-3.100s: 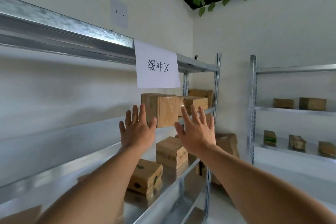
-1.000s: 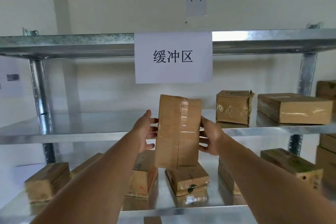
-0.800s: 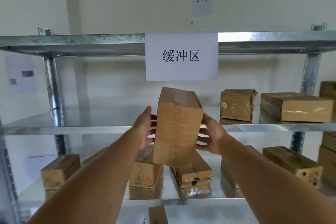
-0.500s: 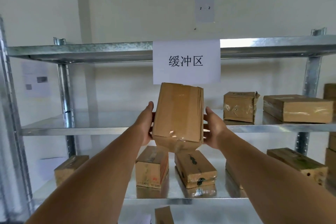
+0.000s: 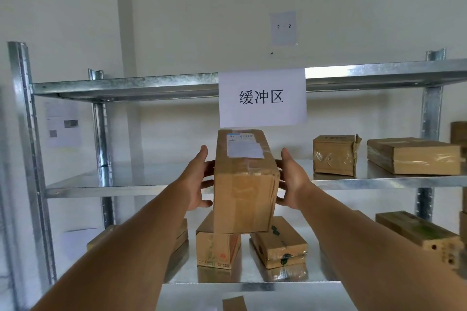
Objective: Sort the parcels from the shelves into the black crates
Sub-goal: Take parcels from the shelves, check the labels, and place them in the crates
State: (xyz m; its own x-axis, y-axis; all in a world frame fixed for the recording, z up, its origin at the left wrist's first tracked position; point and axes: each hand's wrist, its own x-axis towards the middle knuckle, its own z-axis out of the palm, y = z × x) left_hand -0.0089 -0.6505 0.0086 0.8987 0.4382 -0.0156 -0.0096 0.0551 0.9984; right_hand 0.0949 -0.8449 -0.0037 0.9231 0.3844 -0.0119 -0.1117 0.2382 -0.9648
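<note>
The left hand [image 5: 198,182] and right hand [image 5: 293,179] grip opposite sides of a taped parcel [image 5: 243,182], fingers curled around it, holding it up between them.

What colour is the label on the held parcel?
Label on the parcel: white, with a light blue strip at its far edge; head view.

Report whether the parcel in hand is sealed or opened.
Sealed. The parcel has closed flaps under clear tape; the left hand and right hand grip its sides.
</note>
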